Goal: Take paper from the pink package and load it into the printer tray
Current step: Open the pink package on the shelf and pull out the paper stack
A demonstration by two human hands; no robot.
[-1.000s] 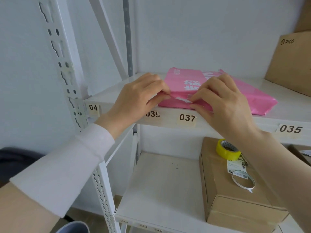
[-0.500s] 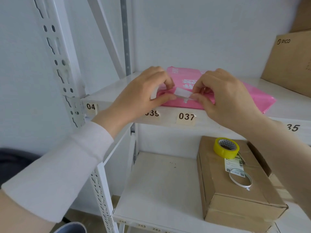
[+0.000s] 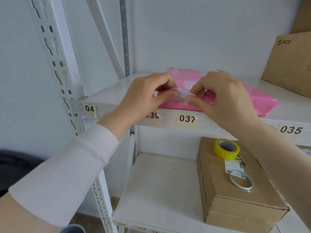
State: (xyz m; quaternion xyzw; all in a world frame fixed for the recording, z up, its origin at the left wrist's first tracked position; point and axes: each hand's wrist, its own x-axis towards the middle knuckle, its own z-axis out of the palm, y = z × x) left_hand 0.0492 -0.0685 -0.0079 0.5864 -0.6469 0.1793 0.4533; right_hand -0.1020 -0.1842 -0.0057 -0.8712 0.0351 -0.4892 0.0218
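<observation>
The pink package (image 3: 255,98) lies flat on the upper white shelf (image 3: 104,98), above the label 037. My left hand (image 3: 144,96) pinches the package's near left end, thumb and fingers closed on its flap. My right hand (image 3: 223,98) pinches the same end just to the right. Between the two hands a strip of clear tape (image 3: 182,95) and a bit of white paper edge show at the package's opening. No printer or tray is in view.
A brown PICO carton (image 3: 291,64) stands at the back right of the upper shelf. On the lower shelf (image 3: 159,185) a cardboard box (image 3: 235,190) carries a yellow tape roll (image 3: 226,148) and a thin white ring (image 3: 241,181). A perforated white upright (image 3: 55,68) stands at left.
Both hands have lifted and pulled the package's near end apart. The tape strip and flap have peeled up between them. The view has shifted slightly.
</observation>
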